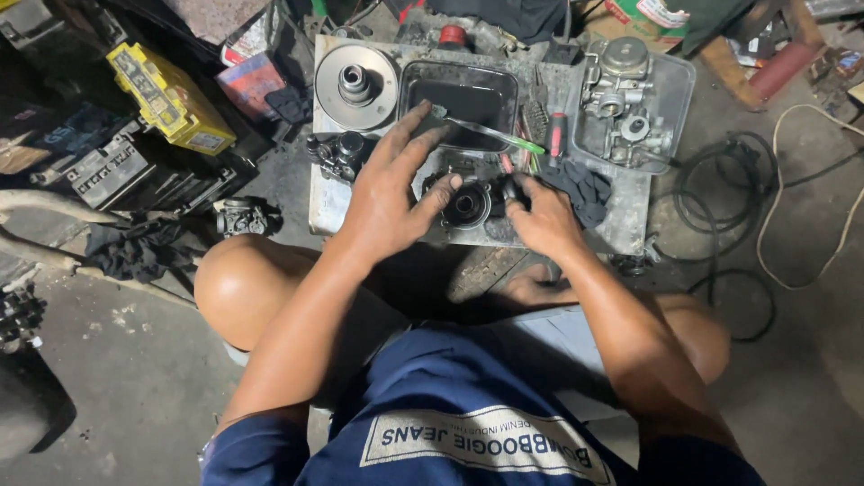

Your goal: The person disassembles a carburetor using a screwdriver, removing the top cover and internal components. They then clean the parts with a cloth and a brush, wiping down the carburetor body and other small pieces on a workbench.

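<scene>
A round black metal engine part (467, 205) with a central hole lies on a dirty metal work board (621, 229) in front of my knees. My left hand (393, 189) hovers over it with fingers spread, the thumb touching the part's left rim. My right hand (540, 216) has its fingers curled on the part's right side. A toothbrush with a green handle (490, 133) rests across the edge of a dark rectangular tray (506, 85) just beyond my hands.
A round pulley disc (356, 85) sits at the board's back left; a tray with a carburettor (630, 99) at the back right. A dark rag (585, 191), a yellow box (169, 97), batteries (108, 171) and cables (720, 202) lie around on the concrete floor.
</scene>
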